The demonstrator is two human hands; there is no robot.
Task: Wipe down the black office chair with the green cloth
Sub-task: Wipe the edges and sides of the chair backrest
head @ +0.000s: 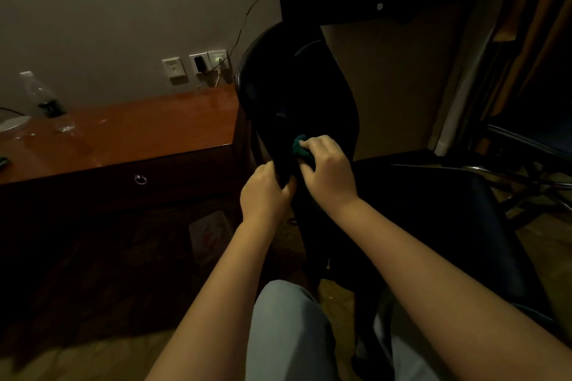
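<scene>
1. Centrally, both bare forearms reach forward from the bottom edge and converge on the black chair point(294, 86), which stands just right of the desk point(139, 133).
2. The left hand point(266, 192) shows its back, wrist straight. Its fingers curl round a dark upright edge of the chair and grip it; the dim light hides which part this is.
3. The right hand point(329, 173) sits just beside it and slightly higher, knuckles up. Its fingers are curled over the bunched green cloth point(298, 148), pressing it against the chair.
4. The cloth shows only as a small dark-green wad past the fingertips, low on the chair's back, left of the seat.
5. Sockets point(198, 63) line the wall behind the desk, and a clear bottle point(34, 93) stands at its left end.
6. A ring pull point(140, 179) hangs on the drawer front, and a grey-clad knee point(288, 328) sits between the forearms.
</scene>
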